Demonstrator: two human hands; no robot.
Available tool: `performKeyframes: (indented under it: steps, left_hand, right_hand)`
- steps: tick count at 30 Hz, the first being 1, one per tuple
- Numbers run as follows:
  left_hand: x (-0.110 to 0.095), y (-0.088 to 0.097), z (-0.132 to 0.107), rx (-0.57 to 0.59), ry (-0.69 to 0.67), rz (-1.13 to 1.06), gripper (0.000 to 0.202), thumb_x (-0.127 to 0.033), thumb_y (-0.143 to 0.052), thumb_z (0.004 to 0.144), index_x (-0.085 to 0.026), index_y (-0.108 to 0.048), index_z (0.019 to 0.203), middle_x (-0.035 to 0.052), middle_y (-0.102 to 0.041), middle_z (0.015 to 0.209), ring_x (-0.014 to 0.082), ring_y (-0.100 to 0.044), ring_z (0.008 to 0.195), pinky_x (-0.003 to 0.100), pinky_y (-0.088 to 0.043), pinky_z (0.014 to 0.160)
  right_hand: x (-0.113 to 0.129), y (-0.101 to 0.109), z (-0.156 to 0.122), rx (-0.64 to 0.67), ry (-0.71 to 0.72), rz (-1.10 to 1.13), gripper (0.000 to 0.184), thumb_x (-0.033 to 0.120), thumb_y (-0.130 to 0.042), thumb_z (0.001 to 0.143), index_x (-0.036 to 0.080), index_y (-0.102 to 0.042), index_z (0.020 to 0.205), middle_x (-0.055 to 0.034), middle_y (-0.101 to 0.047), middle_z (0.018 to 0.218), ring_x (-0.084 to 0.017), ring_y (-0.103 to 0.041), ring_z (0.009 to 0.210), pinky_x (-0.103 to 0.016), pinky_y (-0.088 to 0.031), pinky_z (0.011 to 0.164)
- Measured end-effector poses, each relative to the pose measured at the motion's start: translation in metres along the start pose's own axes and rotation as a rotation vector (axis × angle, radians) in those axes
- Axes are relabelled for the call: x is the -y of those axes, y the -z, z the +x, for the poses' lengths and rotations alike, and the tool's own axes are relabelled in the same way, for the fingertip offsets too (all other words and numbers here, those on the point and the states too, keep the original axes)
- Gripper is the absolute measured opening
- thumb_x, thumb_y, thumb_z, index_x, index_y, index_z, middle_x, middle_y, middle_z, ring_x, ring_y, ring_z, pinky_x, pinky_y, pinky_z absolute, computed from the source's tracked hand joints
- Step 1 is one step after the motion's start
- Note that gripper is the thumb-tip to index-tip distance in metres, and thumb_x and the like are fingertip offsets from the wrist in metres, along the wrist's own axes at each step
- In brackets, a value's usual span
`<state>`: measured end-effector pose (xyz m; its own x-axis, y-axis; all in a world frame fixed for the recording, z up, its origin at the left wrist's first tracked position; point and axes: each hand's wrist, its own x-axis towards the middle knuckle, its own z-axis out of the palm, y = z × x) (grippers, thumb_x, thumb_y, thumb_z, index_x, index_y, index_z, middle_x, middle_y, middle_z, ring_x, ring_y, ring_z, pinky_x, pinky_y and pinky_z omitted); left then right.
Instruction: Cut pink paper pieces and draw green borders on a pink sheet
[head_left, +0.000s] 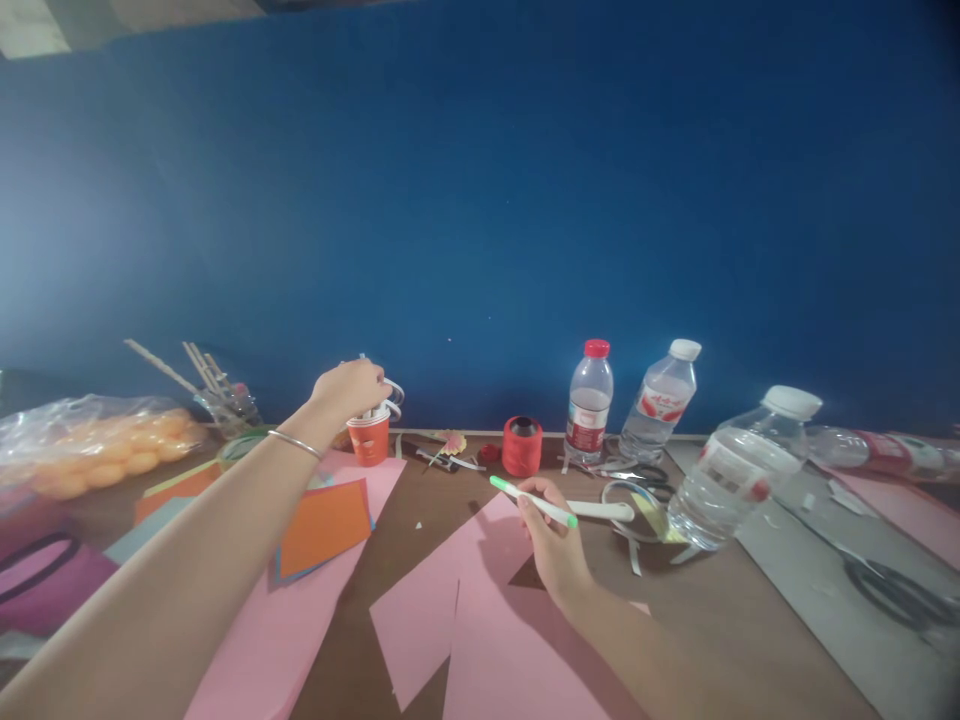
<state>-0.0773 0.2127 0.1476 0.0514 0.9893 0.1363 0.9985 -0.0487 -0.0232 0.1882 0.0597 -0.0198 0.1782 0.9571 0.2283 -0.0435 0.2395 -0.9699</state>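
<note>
My left hand (pixel 349 388) reaches far over the table and closes on white items sticking out of an orange paper cup (pixel 370 438) near the blue wall. A thin bracelet (pixel 295 443) circles that wrist. My right hand (pixel 551 540) rests over pink paper (pixel 480 620) and grips a white pen with green ends (pixel 534 501), held roughly level. A white strip (pixel 600 510) lies just right of that hand.
Orange and pink sheets (pixel 322 525) lie under my left arm. A red thread spool (pixel 522 446), three water bottles (pixel 589 402) (pixel 660 400) (pixel 739 470), scissors (pixel 637 473), a bag of orange balls (pixel 90 450), a jar of sticks (pixel 221 400) and a grey mat (pixel 840 570) crowd the table.
</note>
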Motion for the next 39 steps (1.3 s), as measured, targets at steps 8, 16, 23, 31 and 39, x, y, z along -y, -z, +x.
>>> performKeyframes:
  steps: [8,16,23,31,39]
  left_hand:
    - [-0.011,0.025,-0.01,-0.34,0.055,-0.163,0.021,-0.034,-0.058,0.085,-0.014,-0.06,0.09,0.0084,-0.06,0.1,0.0216,-0.058,0.089,0.038,-0.046,0.079]
    - [-0.032,0.032,-0.098,-0.536,-0.067,-0.502,0.026,-0.041,-0.039,0.092,-0.02,-0.054,0.093,0.0006,-0.063,0.081,0.0129,-0.056,0.061,0.025,-0.042,0.06]
    - [-0.095,-0.01,-0.166,-0.117,-0.303,-0.801,0.017,-0.037,-0.049,0.088,-0.021,-0.05,0.084,-0.0034,-0.055,0.071,0.0134,-0.052,0.063,0.024,-0.038,0.058]
    - [-0.127,-0.04,-0.184,0.19,-0.462,-0.614,0.025,-0.035,-0.042,0.09,-0.021,-0.05,0.108,0.0067,-0.061,0.099,0.0222,-0.057,0.089,0.03,-0.043,0.07]
    - [-0.129,-0.028,-0.183,0.239,-0.48,-0.443,0.028,-0.033,-0.033,0.095,-0.021,-0.058,0.088,0.0039,-0.065,0.079,0.0225,-0.061,0.075,0.029,-0.039,0.063]
  right_hand:
    - [0.006,0.002,-0.004,0.104,0.103,-0.27,0.015,0.033,-0.048,0.088,0.021,-0.056,0.089,0.0037,-0.052,0.064,-0.012,-0.045,0.055,-0.023,-0.037,0.055]
    - [0.002,0.0,-0.012,0.484,0.348,-0.64,0.051,0.004,-0.046,0.071,0.02,-0.055,0.119,-0.0053,-0.066,0.089,-0.019,-0.06,0.078,-0.029,-0.045,0.071]
    - [0.026,0.001,-0.022,0.558,0.292,-0.502,0.033,0.026,-0.057,0.079,0.017,-0.058,0.111,0.0025,-0.057,0.062,-0.012,-0.048,0.054,-0.023,-0.039,0.053]
    - [0.035,-0.002,-0.019,0.205,-0.143,0.099,0.018,0.035,-0.064,0.071,0.018,-0.058,0.069,0.003,-0.053,0.052,-0.011,-0.046,0.044,-0.022,-0.037,0.042]
    - [0.08,0.001,-0.009,0.144,-0.242,0.391,0.033,0.026,-0.065,0.067,0.018,-0.041,0.046,0.0066,-0.041,0.036,-0.005,-0.033,0.037,-0.018,-0.021,0.038]
